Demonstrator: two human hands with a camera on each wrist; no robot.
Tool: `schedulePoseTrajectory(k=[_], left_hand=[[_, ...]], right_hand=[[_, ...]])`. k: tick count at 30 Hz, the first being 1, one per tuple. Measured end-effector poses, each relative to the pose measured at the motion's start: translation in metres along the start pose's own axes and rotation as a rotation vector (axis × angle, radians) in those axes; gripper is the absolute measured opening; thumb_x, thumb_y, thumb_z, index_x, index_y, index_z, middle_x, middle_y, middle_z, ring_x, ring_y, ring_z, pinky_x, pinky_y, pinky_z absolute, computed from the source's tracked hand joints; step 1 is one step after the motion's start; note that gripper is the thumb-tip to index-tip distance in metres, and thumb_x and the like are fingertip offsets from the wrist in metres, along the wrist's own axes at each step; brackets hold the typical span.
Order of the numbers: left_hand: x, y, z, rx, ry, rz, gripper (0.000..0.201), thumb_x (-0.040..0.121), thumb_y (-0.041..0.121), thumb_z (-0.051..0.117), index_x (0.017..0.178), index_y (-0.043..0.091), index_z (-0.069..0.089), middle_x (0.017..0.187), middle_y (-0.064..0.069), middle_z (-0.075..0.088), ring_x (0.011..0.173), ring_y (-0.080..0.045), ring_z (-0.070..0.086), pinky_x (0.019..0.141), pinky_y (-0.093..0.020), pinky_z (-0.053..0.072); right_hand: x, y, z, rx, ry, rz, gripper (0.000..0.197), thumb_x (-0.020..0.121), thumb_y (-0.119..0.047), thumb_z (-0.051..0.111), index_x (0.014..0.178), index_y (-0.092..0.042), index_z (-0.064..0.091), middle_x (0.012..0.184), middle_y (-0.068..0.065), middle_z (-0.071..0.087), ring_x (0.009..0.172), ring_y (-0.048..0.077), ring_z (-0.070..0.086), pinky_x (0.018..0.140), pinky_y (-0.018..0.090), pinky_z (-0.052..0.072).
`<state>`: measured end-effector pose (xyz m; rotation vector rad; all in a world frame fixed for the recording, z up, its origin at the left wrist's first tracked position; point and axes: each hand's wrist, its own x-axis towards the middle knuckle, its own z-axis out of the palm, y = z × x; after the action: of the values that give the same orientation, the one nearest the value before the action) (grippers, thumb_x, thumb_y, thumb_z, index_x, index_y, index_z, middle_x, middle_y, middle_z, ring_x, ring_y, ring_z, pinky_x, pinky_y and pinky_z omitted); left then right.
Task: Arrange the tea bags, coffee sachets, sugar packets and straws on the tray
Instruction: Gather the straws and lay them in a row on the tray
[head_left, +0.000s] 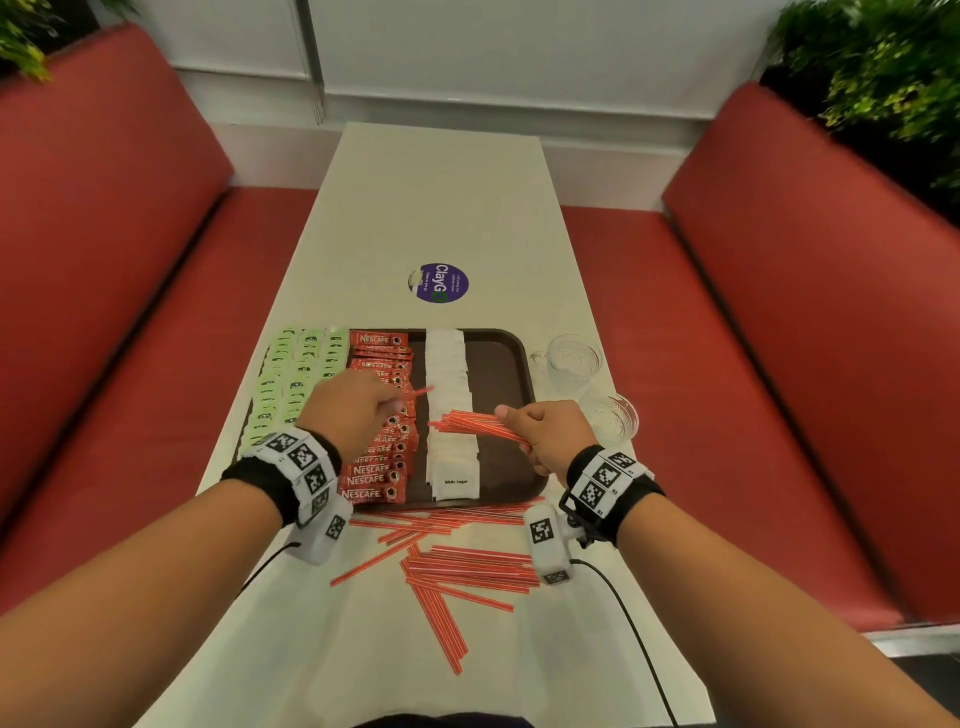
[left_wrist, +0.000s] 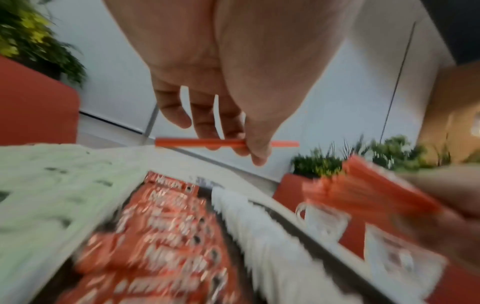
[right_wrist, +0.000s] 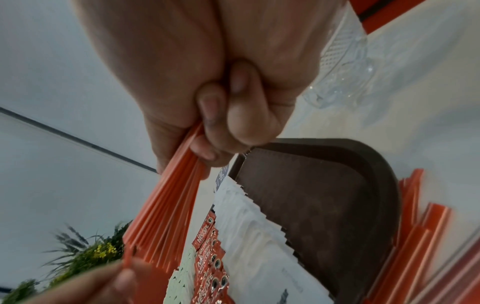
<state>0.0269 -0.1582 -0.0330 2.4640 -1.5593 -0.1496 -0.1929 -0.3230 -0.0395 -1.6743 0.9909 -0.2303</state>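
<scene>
Two hands are working above a brown tray (head_left: 501, 364) on a long white table (head_left: 441, 208). Left of the tray's bare strip, green tea bags (head_left: 296, 374) are lying in overlapping columns running away from the person, with red coffee sachets (head_left: 382, 467) and white sugar packets (head_left: 449, 410) following in columns toward that strip. Over the coffee column, the left hand (head_left: 350, 410) is pinching a single red straw (left_wrist: 197, 142) between thumb and fingertips, its long axis lying crosswise and its free end pointing toward the sugar column. Over the sugar packets, the right hand (head_left: 545, 436) is gripping a bundle of straws (head_left: 475, 423) in a closed fist, the bundle fanning out leftward toward the coffee sachets. Nearer the person than the tray, loose straws (head_left: 457, 566) are lying scattered on the table, most running crosswise and some slanting. Right of the tray, two glass cups (head_left: 571, 358) are standing on the table.
</scene>
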Motion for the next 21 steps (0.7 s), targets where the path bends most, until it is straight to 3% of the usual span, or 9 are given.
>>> schedulePoseTrajectory(k=[2,5,8,12,15,17,19,21], left_hand=[[0.005,0.006,-0.012,-0.13,0.087,0.028,0.029,0.101,0.037,0.049,0.117,0.026,0.071,0.093,0.005,0.057,0.087,-0.016,0.054,0.077,-0.035,0.048],[0.006,0.031,-0.021,-0.194,0.006,0.163,0.029,0.102,0.033,0.049,0.12,0.025,0.07,0.102,0.006,0.056,0.095,-0.013,0.053,0.084,-0.032,0.046],[0.005,0.04,-0.017,-0.2,-0.029,0.266,0.028,0.103,0.026,0.049,0.12,0.021,0.07,0.112,0.005,0.065,0.101,-0.013,0.058,0.091,-0.034,0.049],[0.003,0.039,-0.023,-0.326,-0.11,0.213,0.024,0.102,0.031,0.05,0.113,0.028,0.072,0.084,0.01,0.07,0.076,-0.007,0.062,0.073,-0.03,0.053],[0.003,0.045,-0.02,-0.333,-0.171,0.244,0.024,0.102,0.033,0.051,0.111,0.031,0.072,0.073,0.021,0.063,0.072,0.003,0.059,0.066,-0.018,0.044],[0.005,0.049,-0.015,-0.321,-0.204,0.252,0.025,0.101,0.036,0.051,0.114,0.033,0.071,0.08,0.023,0.066,0.079,0.004,0.06,0.073,-0.02,0.046],[0.006,0.051,-0.009,-0.317,-0.185,0.266,0.027,0.101,0.038,0.051,0.121,0.034,0.069,0.101,0.013,0.073,0.097,-0.007,0.065,0.089,-0.033,0.052],[0.006,0.055,-0.006,-0.341,-0.141,0.317,0.028,0.101,0.037,0.052,0.123,0.034,0.068,0.111,0.01,0.072,0.102,-0.01,0.065,0.092,-0.034,0.052]], right_hand=[[0.0,-0.002,0.002,0.0,-0.016,0.008,0.045,0.089,-0.05,0.068,0.069,-0.009,0.064,0.053,0.003,0.049,0.042,0.013,0.04,0.045,0.024,0.038],[0.0,-0.01,0.01,0.007,-0.026,-0.006,0.048,0.091,-0.053,0.063,0.068,-0.011,0.062,0.053,0.002,0.049,0.043,0.013,0.041,0.045,0.025,0.037],[0.001,-0.015,0.013,-0.032,-0.016,-0.03,0.05,0.094,-0.055,0.056,0.064,-0.015,0.06,0.053,0.0,0.052,0.046,0.014,0.046,0.048,0.027,0.04],[0.002,-0.011,0.007,-0.041,-0.038,-0.011,0.048,0.094,-0.053,0.059,0.062,-0.017,0.061,0.054,0.001,0.052,0.048,0.015,0.046,0.046,0.025,0.039],[0.002,-0.01,0.006,-0.059,-0.071,-0.022,0.047,0.094,-0.05,0.061,0.066,-0.013,0.064,0.055,0.003,0.052,0.046,0.014,0.045,0.045,0.025,0.038],[0.003,-0.012,0.007,-0.043,-0.077,-0.024,0.047,0.094,-0.049,0.062,0.069,-0.009,0.066,0.054,0.003,0.052,0.045,0.014,0.045,0.044,0.024,0.038],[0.003,-0.014,0.01,-0.001,-0.067,-0.009,0.049,0.094,-0.048,0.062,0.074,-0.004,0.068,0.053,0.002,0.052,0.043,0.013,0.044,0.042,0.023,0.036],[0.002,-0.015,0.013,0.061,-0.056,-0.001,0.049,0.095,-0.049,0.06,0.073,-0.006,0.068,0.055,0.004,0.053,0.042,0.012,0.044,0.041,0.022,0.035]])
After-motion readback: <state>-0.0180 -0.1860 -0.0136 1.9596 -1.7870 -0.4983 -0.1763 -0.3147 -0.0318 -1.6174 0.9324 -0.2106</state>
